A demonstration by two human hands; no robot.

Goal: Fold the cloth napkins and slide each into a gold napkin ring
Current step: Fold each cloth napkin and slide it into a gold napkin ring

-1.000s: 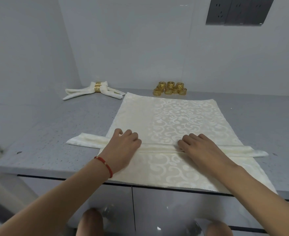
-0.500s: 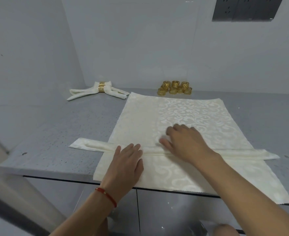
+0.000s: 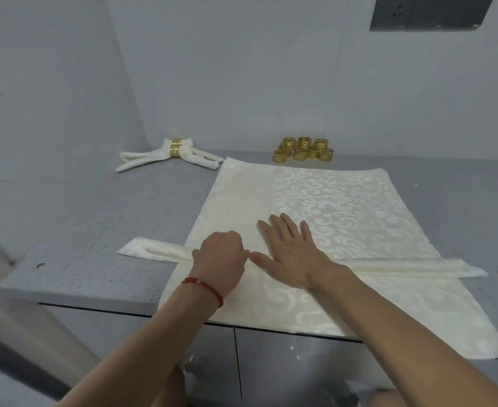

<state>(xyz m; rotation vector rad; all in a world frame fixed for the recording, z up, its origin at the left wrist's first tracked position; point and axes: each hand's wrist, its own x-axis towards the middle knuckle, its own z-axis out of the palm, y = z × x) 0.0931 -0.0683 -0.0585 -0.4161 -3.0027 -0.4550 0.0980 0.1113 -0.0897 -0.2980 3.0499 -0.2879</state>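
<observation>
Napkin strip (image 3: 403, 267) folded, lying across the flat napkin stack (image 3: 344, 201) on the table (image 3: 124, 218).
Your left hand (image 3: 219, 259) is curled, gripping the strip; your right hand (image 3: 290, 251) rests flat, fingers straight. Gold rings (image 3: 303, 149) sit by the far wall.

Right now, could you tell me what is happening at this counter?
A person is folding napkins. The left hand grips a narrow folded strip lying across the flat napkin stack; the right hand presses flat beside it. One finished napkin sits in a ring, and loose gold rings wait by the wall.
</observation>
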